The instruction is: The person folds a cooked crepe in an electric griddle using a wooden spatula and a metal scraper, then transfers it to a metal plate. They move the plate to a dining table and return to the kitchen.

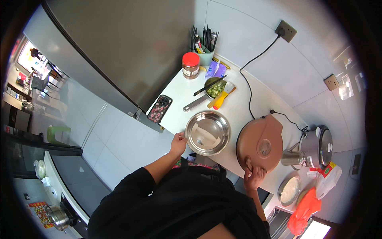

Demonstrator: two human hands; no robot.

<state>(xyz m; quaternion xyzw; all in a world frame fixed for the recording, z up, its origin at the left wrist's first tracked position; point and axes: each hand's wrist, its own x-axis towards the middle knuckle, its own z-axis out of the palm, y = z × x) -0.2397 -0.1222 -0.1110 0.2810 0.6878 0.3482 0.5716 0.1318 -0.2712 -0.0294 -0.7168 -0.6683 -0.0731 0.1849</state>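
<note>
Left hand (178, 142) pinches the left rim of the steel bowl (207, 132), fingers curled onto the edge, mid-frame. Right hand (254, 175) is closed on the front handle of the brown electric cooker (259, 142), fingers wrapped at its lower rim, right of centre.

Bowl and cooker sit side by side on the white counter (238, 103), a narrow gap between them. Bowl looks empty, and it sits right at the counter's front edge, near the person's body. Cooker lid is down; its black cord (250, 95) runs up the counter to the wall socket (285, 30), upper right.

Behind the bowl: small saucepan of chopped greens (215, 89) with black chopsticks laid across it, handle pointing lower left toward the bowl. Yellow-handled tool (221, 96) lies just beside it. Phone in patterned case (160, 108) lies at the counter's left edge, beside the grey fridge side. Red-lidded jar (190, 65) and utensil holder (204, 49) stand at the back corner.

Right of the cooker: steel kettle (314, 148), close to it. Open counter: the strip between saucepan and cord, centre-right.
</note>
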